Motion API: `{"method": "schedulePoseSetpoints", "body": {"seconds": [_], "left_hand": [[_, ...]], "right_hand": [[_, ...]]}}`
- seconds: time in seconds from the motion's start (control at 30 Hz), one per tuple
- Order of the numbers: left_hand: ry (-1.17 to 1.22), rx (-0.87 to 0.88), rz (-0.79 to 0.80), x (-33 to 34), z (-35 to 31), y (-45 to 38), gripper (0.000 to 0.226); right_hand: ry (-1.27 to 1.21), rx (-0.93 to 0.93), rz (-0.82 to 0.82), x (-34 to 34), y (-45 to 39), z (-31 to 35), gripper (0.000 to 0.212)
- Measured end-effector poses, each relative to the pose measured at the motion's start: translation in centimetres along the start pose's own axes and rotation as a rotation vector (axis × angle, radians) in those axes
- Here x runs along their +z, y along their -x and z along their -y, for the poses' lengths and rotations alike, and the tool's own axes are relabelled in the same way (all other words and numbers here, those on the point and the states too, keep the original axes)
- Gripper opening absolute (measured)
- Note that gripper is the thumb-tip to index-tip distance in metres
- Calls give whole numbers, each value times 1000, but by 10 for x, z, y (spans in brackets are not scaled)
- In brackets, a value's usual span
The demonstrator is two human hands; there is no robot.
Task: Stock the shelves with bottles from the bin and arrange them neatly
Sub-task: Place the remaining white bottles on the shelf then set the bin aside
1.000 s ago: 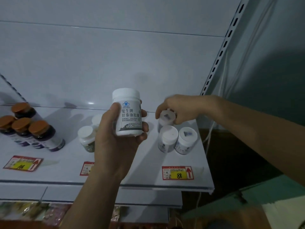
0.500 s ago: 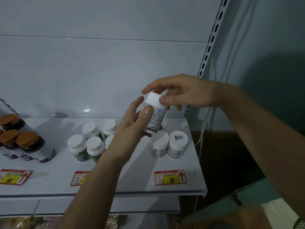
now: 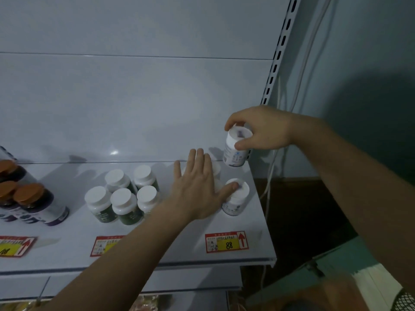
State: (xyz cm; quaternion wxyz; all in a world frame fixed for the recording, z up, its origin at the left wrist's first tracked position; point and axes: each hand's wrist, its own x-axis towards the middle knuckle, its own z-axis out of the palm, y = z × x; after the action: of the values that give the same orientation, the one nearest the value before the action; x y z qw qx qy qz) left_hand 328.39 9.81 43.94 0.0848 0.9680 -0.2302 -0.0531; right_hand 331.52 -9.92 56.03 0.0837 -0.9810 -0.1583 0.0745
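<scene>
One head-worn view, close to a white shelf [image 3: 67, 248], looking forward and slightly down.

The wide-angle camera sits above and just behind the forearms, which enter from the lower edge and lower right; it faces the shelf's back panel [image 3: 134, 97] nearly square on; the slotted upright [image 3: 277, 57] bows at the right from lens distortion; the shelf's near edge crosses the lower frame; there is no second view, so nothing is shared.
</scene>
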Motion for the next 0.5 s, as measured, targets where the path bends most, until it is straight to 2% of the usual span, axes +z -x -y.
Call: {"method": "schedulePoseSetpoints", "body": {"seconds": [0.23, 0.5], "left_hand": [[-23, -9, -49, 16, 1, -1, 111], [-3, -14, -58, 18, 0, -1, 112]], "right_hand": [[93, 51, 119, 30, -16, 5, 50], [49, 112, 289, 45, -32, 7, 40]]}}
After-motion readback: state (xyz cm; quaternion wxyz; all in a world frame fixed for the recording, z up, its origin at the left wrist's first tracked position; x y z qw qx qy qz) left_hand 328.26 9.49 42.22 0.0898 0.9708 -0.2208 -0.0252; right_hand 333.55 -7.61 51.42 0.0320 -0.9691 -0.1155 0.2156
